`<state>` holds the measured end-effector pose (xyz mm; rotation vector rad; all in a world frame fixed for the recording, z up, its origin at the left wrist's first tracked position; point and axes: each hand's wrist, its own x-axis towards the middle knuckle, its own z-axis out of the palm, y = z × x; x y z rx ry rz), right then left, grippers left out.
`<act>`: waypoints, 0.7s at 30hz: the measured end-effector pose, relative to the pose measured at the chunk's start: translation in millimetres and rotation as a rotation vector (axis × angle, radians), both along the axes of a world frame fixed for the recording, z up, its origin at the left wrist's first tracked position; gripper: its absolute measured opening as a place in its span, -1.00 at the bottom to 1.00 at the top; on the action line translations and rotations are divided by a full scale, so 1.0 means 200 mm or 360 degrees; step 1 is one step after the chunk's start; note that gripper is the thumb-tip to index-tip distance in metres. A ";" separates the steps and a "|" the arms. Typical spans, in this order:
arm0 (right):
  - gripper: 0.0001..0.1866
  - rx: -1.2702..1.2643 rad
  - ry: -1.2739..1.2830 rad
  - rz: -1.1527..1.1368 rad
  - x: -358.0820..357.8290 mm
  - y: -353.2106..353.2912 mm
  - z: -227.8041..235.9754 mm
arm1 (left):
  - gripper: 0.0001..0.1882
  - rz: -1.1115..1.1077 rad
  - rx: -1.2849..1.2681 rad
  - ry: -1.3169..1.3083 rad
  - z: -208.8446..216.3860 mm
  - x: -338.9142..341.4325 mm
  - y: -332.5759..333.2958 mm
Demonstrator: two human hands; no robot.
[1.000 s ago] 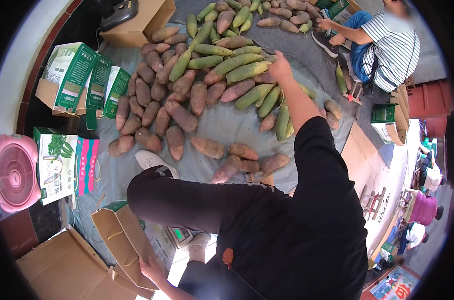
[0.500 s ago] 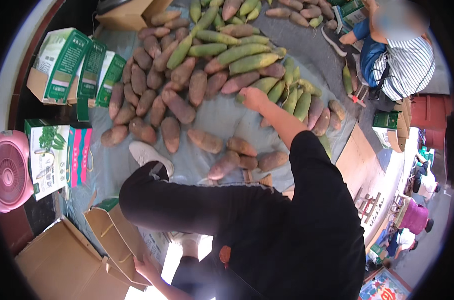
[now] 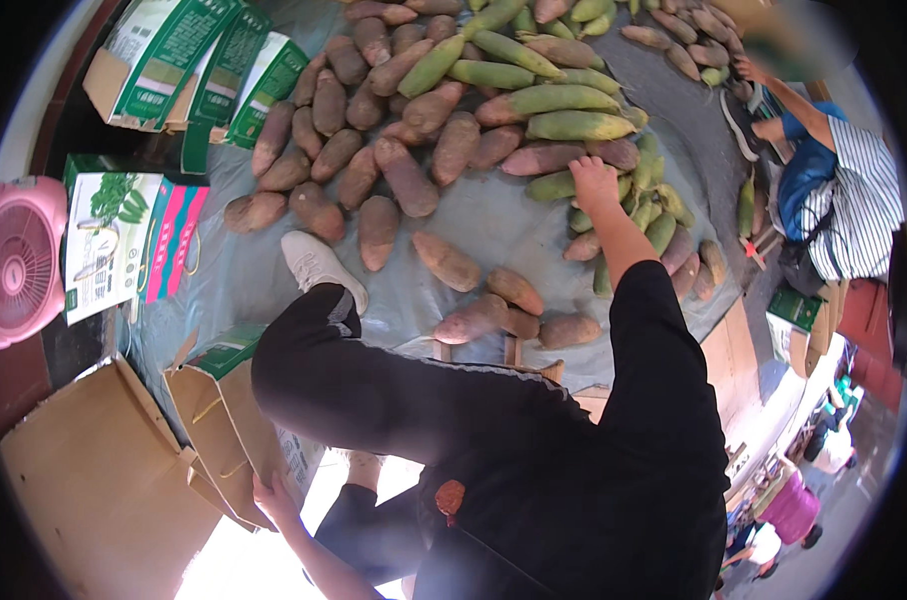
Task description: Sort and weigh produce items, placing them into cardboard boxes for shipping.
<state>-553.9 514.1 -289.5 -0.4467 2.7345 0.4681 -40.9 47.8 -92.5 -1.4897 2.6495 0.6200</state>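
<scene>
Plastic sheeting [image 3: 494, 225], grey and wide, covers the floor in front of you and carries a big heap of long fruits, reddish-brown ones [image 3: 404, 175] mostly on the left and green ones [image 3: 564, 100] more to the right and the top. Your black trousers leg [image 3: 374, 385] crosses the middle of the view, with a white shoe [image 3: 319, 265] set on the sheeting just beside the brown fruits. At the lower left stand open brown cardboard boxes [image 3: 104, 480]; green and white printed cartons [image 3: 189, 65] lie at the upper left, and a pink fan [image 3: 19, 260] sits at the left edge. At the right edge another person in a striped shirt [image 3: 859, 210] sits near more fruits. Your right hand [image 3: 596, 185] reaches out over the heap and rests on a green fruit [image 3: 554, 185] beside a reddish one; the fingers point down and away, so I cannot tell if they grip it or only touch it. Your left hand [image 3: 274, 497] is low at the box beside your leg, its fingers pressed on the edge of the box wall [image 3: 239, 430].
</scene>
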 end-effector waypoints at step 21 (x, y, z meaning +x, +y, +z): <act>-0.40 -0.0191 -0.0123 0.0411 0.16 -0.31 0.12 | -0.83 0.0161 -0.0127 -0.0192 0.03 0.01 0.00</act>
